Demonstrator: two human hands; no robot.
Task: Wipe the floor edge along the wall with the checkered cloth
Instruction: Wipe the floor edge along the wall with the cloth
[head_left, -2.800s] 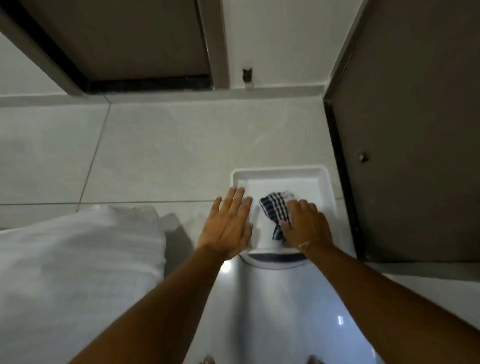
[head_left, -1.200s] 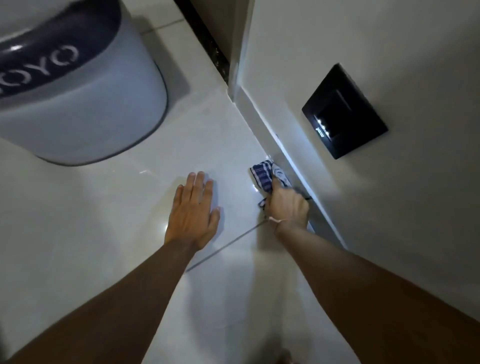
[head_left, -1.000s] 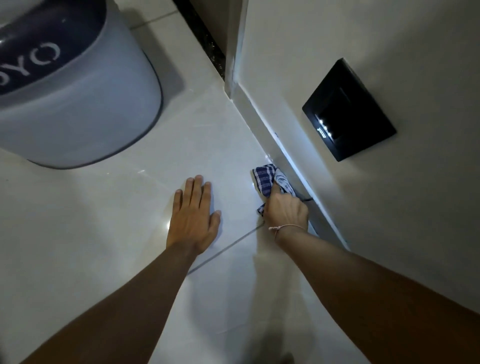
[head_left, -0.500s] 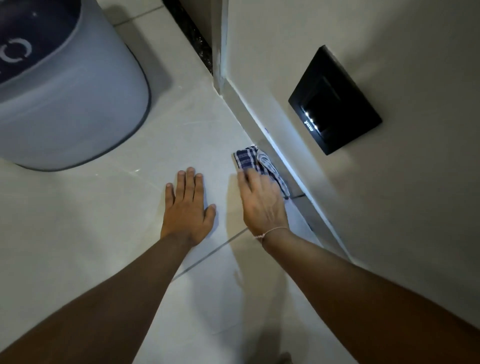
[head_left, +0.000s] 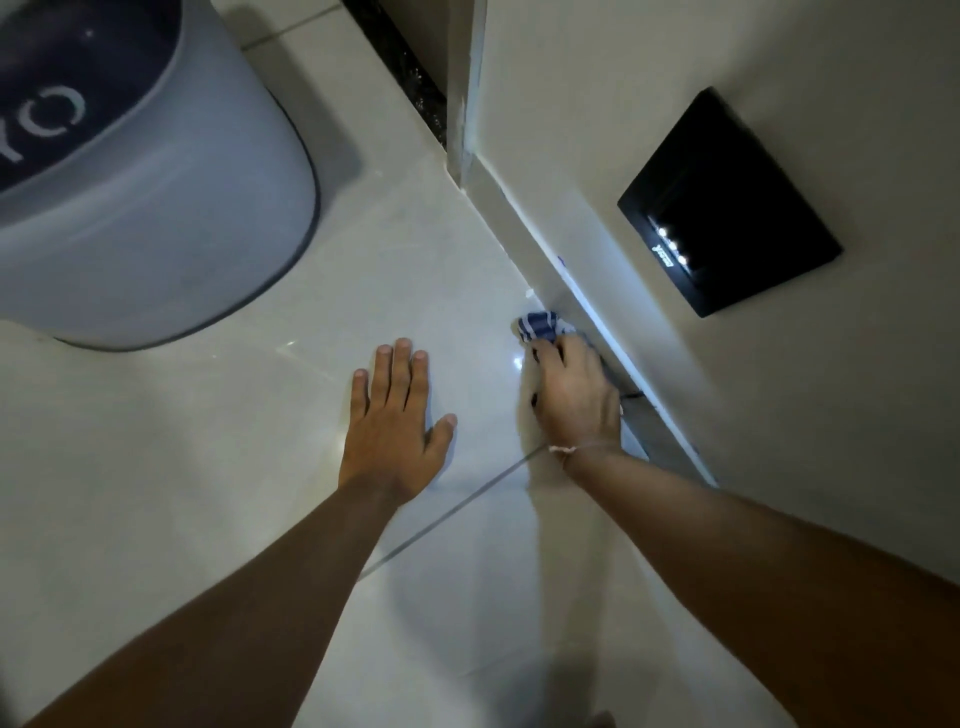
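Glossy floor tiles (head_left: 426, 270) meet the skirting (head_left: 540, 244); right hand (head_left: 574, 400) clamps the checkered cloth (head_left: 540, 326), bunched along it. Left hand (head_left: 395, 421) lies flat, fingers spread, empty.

Most of the blue-and-white checkered cloth (head_left: 540, 326) is buried under the right hand (head_left: 576, 400); only a bunched corner pokes out by the pale skirting strip (head_left: 524, 223). The big grey rounded plastic tub (head_left: 156, 218) runs off the top and left edges, its white lettering cut short. Tiny print on the black wall plate (head_left: 727, 208) is unreadable.
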